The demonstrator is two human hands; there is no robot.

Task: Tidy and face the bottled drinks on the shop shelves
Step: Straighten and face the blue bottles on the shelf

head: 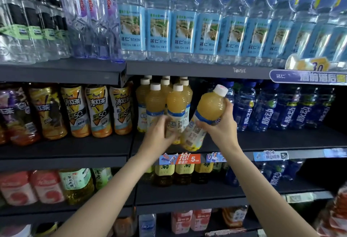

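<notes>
The right hand grips a yellow juice bottle, tilted, cap to the upper right, over the middle shelf's front edge. The left hand holds a standing juice bottle just beside it.

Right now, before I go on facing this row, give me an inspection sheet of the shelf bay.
Surface: dark middle shelf, bare at its front edge.
Job's things: tilted yellow juice bottle, white cap up and to the right; upright yellow juice bottles in rows beside it.
Clutter: nothing seen.
Grips: right hand grips the tilted bottle; left hand is on a front upright bottle, blurred, its hold unclear.
Cables: nothing seen.
Surroundings: blue-label water bottles above; iced tea bottles left; dark blue bottles right; price tags on the shelf lip.
</notes>
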